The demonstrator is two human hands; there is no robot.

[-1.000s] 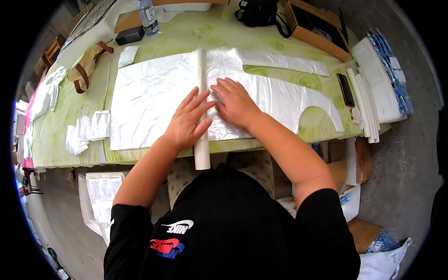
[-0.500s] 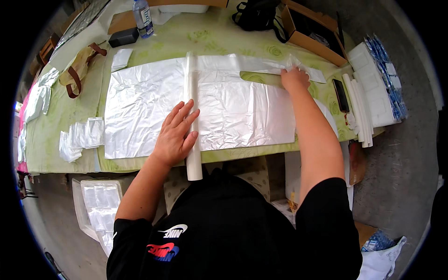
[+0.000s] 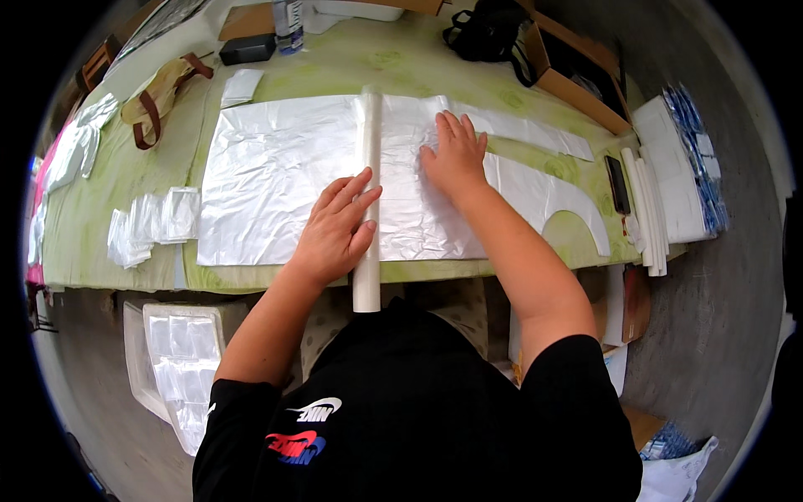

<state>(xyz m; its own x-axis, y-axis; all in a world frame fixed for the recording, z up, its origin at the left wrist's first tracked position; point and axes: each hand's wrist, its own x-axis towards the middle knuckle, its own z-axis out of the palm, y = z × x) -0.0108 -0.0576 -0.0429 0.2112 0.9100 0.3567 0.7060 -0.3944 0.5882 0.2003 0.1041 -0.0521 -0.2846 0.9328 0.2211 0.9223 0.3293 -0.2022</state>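
A shiny white plastic sheet (image 3: 263,180) lies spread and wrinkled over the table, its right end cut into two strips around a curved gap. Across it stands a pale tube (image 3: 366,280), running from the sheet's far edge past the table's near edge. My left hand (image 3: 333,227) rests on the tube with its fingers stretched out, not wrapped round it. Flat on the plastic to the right of the tube lies my right hand (image 3: 456,157), fingers spread and holding nothing. Part of the sheet is hidden under both hands.
Folded clear packets (image 3: 167,219) lie left of the sheet, and a crate (image 3: 138,360) of more stands below. At the right are a phone (image 3: 617,186), pale tubes (image 3: 651,213) and blue-edged packs (image 3: 686,159). A cardboard box (image 3: 577,79) and a bottle (image 3: 288,27) sit behind.
My right hand has left the sheet's far right strip and moved left onto the plastic nearer the tube. The near strip now lies spread out to the right. My left hand stays on the tube.
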